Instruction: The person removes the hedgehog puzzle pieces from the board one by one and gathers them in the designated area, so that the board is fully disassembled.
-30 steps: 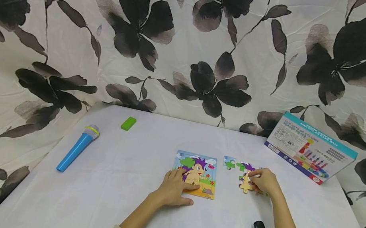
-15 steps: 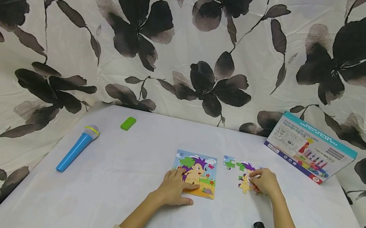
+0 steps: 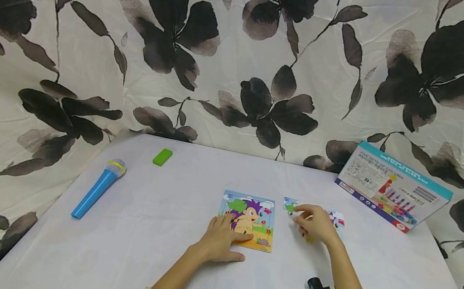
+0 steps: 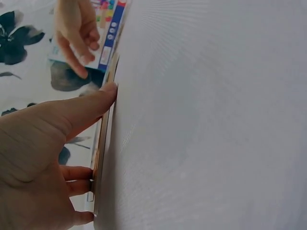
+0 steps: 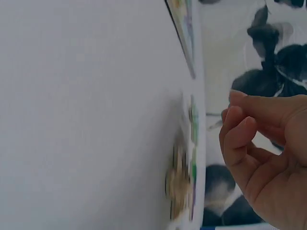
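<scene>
My left hand (image 3: pixel 218 238) rests on the lower left part of a square hedgehog jigsaw board (image 3: pixel 266 222), fingers spread. In the left wrist view its thumb and fingertips touch the edge-on board (image 4: pixel 101 143). To the right, my right hand (image 3: pixel 317 224) hovers over loose jigsaw pieces, its fingertips near a blue and green piece (image 3: pixel 289 204). Another piece (image 3: pixel 336 219) shows beyond the hand; the hand hides most of the others. The right wrist view shows the right hand (image 5: pixel 268 148) loosely curled with nothing visible between its fingers, above blurred pieces (image 5: pixel 180 187).
A blue toy microphone (image 3: pixel 100 189) lies on the white table (image 3: pixel 125 259) at left. Behind it is a green block (image 3: pixel 163 157). A printed toy box (image 3: pixel 395 188) stands at the back right. A flowered cloth (image 3: pixel 229 52) hangs behind the table.
My right hand has moved left across the loose pieces, from the right side of the group to beside the upper left piece. My left hand stays on the board.
</scene>
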`<state>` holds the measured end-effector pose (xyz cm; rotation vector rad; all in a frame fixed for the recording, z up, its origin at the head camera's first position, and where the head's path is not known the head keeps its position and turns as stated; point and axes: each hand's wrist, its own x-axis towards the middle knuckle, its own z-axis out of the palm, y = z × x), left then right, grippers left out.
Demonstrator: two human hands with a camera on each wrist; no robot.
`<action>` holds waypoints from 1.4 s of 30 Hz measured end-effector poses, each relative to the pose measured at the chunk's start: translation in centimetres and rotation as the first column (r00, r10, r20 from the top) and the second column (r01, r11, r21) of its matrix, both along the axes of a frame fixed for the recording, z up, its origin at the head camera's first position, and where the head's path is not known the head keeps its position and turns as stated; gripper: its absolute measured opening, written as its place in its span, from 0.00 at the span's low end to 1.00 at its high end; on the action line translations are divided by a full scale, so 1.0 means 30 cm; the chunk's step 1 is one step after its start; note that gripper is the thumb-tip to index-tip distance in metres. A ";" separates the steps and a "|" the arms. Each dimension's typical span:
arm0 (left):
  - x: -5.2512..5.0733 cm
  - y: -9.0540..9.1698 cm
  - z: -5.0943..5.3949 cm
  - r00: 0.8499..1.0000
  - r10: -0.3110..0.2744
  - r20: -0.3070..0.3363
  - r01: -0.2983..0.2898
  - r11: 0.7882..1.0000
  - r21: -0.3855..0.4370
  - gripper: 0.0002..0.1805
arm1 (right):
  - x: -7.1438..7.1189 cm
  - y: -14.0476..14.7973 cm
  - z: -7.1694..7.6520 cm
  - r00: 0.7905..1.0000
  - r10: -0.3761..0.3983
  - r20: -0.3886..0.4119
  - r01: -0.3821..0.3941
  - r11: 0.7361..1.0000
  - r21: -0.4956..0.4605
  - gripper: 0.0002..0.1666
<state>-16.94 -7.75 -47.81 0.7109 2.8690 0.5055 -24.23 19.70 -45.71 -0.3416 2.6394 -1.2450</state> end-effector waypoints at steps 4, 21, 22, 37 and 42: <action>0.005 0.002 0.004 1.000 0.009 0.027 -0.008 1.000 -0.013 0.30 | 0.000 -0.080 -0.009 0.993 0.113 -0.029 -0.114 0.993 -0.029 0.17; 0.014 -0.007 0.001 1.000 0.003 0.016 -0.004 1.000 0.015 0.29 | -0.027 -0.310 -0.034 0.946 0.320 -0.061 -0.317 0.947 0.057 0.20; 0.014 -0.007 -0.001 1.000 0.002 0.008 -0.002 1.000 0.018 0.28 | -0.028 -0.319 -0.034 0.943 0.324 -0.071 -0.319 0.945 0.068 0.20; 0.050 -0.020 0.002 0.997 -0.002 -0.074 0.003 1.000 0.005 0.27 | -0.028 -0.424 -0.034 0.929 0.358 -0.096 -0.352 0.933 0.079 0.16; 0.058 -0.025 0.007 0.997 -0.003 -0.072 0.004 1.000 0.006 0.27 | -0.022 -0.440 -0.027 0.948 0.312 -0.066 -0.307 0.949 0.072 0.17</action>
